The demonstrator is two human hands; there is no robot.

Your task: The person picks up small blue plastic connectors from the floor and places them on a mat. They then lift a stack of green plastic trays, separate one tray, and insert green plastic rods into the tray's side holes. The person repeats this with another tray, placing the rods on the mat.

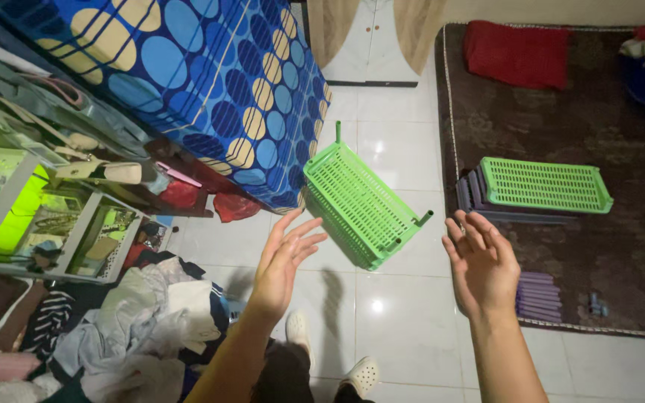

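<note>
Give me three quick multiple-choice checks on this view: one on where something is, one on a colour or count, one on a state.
1. Where does the second green shelf tray lie?
A. on the dark rug, on top of purple panels
B. on the white tiles beside the shoes
C. on the patterned bed cover

2. What colour is the slatted tray between the hands?
A. purple
B. green
C. red

3. What is the state of the two hands?
A. both closed around the tray
B. both open, holding nothing
C. one holds a cloth

Answers:
1. A: it rests on the purple panels on the rug.
2. B: its slats are bright green.
3. B: the left hand and right hand have spread fingers, with the tilted tray apart from them.
</note>
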